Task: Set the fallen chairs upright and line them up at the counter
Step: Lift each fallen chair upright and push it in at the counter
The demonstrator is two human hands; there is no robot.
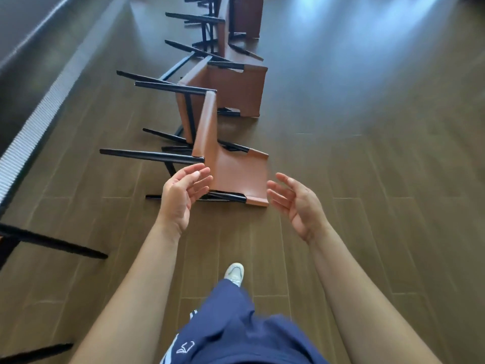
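A row of fallen chairs with brown leather seats and black legs lies on the wood floor, legs pointing left toward the counter. The nearest fallen chair lies on its side straight ahead, its backrest flat on the floor. Behind it lie a second chair and a third chair. My left hand hovers open beside the nearest chair's seat edge, fingers spread, not touching. My right hand is open just right of the backrest's end, holding nothing.
The counter's ribbed white edge runs along the left side. Black legs of another chair stand at the near left by the counter. My leg in blue trousers and a white shoe are below. Open wood floor spreads to the right.
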